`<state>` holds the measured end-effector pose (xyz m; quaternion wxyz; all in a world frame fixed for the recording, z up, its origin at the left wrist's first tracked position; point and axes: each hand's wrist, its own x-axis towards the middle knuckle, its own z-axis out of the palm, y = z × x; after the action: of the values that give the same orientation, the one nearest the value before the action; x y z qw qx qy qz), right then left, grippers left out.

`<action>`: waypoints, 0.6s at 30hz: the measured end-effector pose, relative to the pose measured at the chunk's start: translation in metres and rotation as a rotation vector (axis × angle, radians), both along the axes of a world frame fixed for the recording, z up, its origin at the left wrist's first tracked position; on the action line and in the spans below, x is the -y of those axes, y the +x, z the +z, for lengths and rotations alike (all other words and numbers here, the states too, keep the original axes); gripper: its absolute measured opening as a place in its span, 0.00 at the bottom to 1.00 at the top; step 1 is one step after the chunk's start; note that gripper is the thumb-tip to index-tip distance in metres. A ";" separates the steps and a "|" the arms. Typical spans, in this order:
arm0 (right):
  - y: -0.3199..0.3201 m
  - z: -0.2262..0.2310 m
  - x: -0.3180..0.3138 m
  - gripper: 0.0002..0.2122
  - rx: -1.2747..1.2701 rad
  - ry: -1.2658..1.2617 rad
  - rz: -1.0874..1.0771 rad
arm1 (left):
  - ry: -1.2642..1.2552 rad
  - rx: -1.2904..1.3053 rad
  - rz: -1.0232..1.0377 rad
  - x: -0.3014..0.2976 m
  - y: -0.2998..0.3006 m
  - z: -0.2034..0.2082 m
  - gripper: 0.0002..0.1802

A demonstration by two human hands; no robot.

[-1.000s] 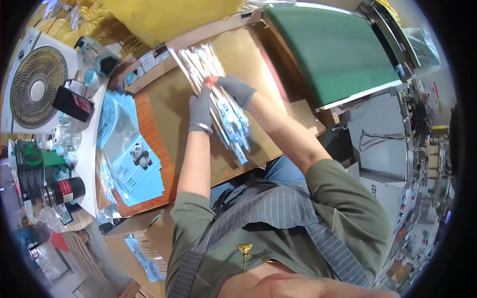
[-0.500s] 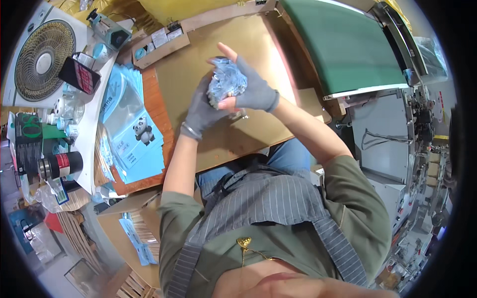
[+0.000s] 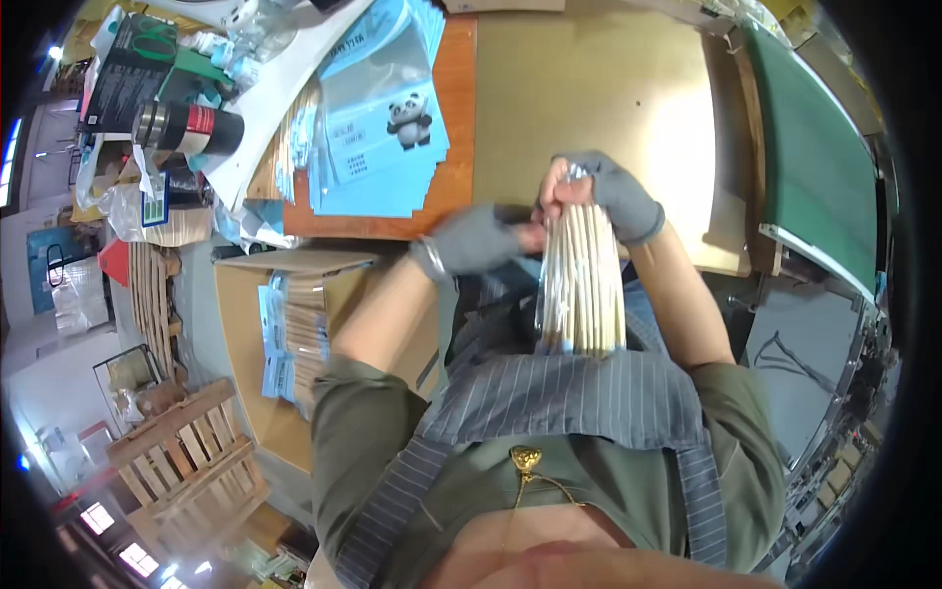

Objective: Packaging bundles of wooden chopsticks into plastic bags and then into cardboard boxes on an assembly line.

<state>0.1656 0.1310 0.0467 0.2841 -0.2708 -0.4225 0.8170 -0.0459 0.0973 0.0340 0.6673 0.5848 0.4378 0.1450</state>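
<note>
Both my hands wear grey fingerless gloves. My right hand (image 3: 599, 191) grips the top end of a clear plastic bag of pale wooden sticks (image 3: 581, 285), which hangs upright down to my striped apron. My left hand (image 3: 481, 239) sits just left of the bag's top, fingers toward it; the picture is blurred there, so I cannot tell whether it grips the bag. The bag is held in front of my chest, near the edge of the tan work table (image 3: 589, 88).
A stack of light blue printed cards with a panda picture (image 3: 388, 118) lies on the brown board at the table's left. An open cardboard box with packed bags (image 3: 289, 339) stands to my lower left. A black and red flask (image 3: 186, 128), a green mat (image 3: 814, 167), wooden pallets (image 3: 186, 442).
The camera view has tipped toward my body. The bag, earlier held over the table in both hands, now hangs upright close to my chest, gripped at its top.
</note>
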 end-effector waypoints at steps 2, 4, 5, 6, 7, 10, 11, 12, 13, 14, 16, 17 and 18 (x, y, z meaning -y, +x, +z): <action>0.001 -0.002 0.003 0.09 -0.027 -0.012 -0.021 | 0.933 -0.665 0.228 -0.018 -0.073 -0.039 0.27; -0.002 -0.001 -0.001 0.08 -0.031 -0.025 -0.033 | 1.285 -1.096 0.123 -0.043 -0.144 -0.072 0.21; -0.006 0.002 0.001 0.08 -0.033 -0.017 -0.025 | 1.459 -1.259 0.069 -0.045 -0.178 -0.094 0.18; -0.005 0.001 0.003 0.08 -0.023 -0.026 -0.045 | 1.467 -1.249 0.066 -0.050 -0.192 -0.096 0.18; -0.005 0.000 0.005 0.08 -0.015 -0.036 -0.065 | 1.396 -1.180 0.008 -0.052 -0.199 -0.091 0.16; -0.001 0.002 0.008 0.09 0.017 -0.032 -0.104 | 1.226 -1.092 0.004 -0.058 -0.196 -0.066 0.12; -0.001 0.002 0.009 0.09 0.019 -0.030 -0.112 | 1.125 -1.081 0.063 -0.061 -0.191 -0.049 0.11; -0.002 0.002 0.010 0.09 0.016 -0.034 -0.114 | 1.088 -1.064 0.226 -0.067 -0.189 -0.046 0.09; -0.003 0.003 0.011 0.09 0.013 -0.037 -0.113 | 1.094 -1.059 0.224 -0.074 -0.191 -0.041 0.09; -0.004 0.003 0.011 0.09 0.014 -0.035 -0.119 | 0.970 -1.007 0.219 -0.082 -0.194 -0.035 0.10; -0.007 0.003 0.010 0.09 -0.024 -0.033 -0.082 | 0.840 -0.850 0.246 -0.088 -0.186 -0.025 0.16; -0.006 0.001 0.010 0.09 -0.021 -0.034 -0.096 | 0.844 -0.841 0.234 -0.090 -0.172 -0.021 0.16; -0.005 -0.001 0.010 0.08 -0.018 -0.013 -0.094 | 0.796 -0.752 0.274 -0.089 -0.156 -0.019 0.17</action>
<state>0.1607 0.1208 0.0458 0.3243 -0.2847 -0.4014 0.8079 -0.2020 0.1862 0.0153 0.1686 0.7405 0.6290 0.1661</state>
